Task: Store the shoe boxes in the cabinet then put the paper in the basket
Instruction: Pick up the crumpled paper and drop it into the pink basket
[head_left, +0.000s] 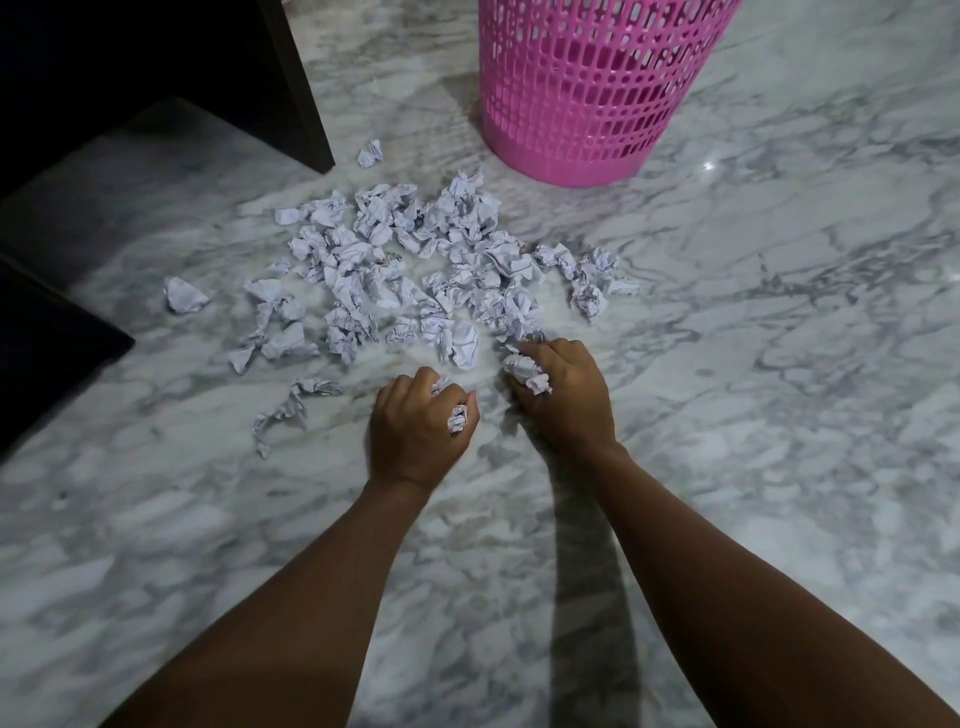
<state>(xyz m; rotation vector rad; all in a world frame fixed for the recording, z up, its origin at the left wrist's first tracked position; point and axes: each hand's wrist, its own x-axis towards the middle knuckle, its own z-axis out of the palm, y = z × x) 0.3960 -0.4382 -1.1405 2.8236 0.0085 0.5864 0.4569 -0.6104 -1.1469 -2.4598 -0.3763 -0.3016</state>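
Head camera looks down on a grey-veined marble floor (779, 364) that fills the frame. Left of the pink basket (582, 93), a dark block of furniture (156, 78) takes the upper corner; it may be the cabinet, but it is too dim to tell. The pink basket stands upright on the floor at the top of the view, its slotted wall in sight and its rim cut off by the frame edge.

Just in front of the basket, toward the person, a loose heap of crumpled paper (415, 260) spreads over the floor. It is lined sheets balled up, and none of it touches the basket. One stray ball (370, 154) lies left of the basket's foot, near the furniture corner. Another ball (184, 296) sits well left of the heap and farther from the basket. A twisted strip (291, 410) lies farther still from the basket, beyond the heap's left end.

Two bare forearms (311, 582) reach from the bottom of the frame toward the basket. The right hand (566, 400) is at the heap's edge on the side away from the basket, knuckles up, fingers curled round a white wad (524, 371). The left hand (415, 431) is just beside it, slightly farther from the basket. It is closed in a fist round a smaller wad (458, 418) that shows between thumb and forefinger.
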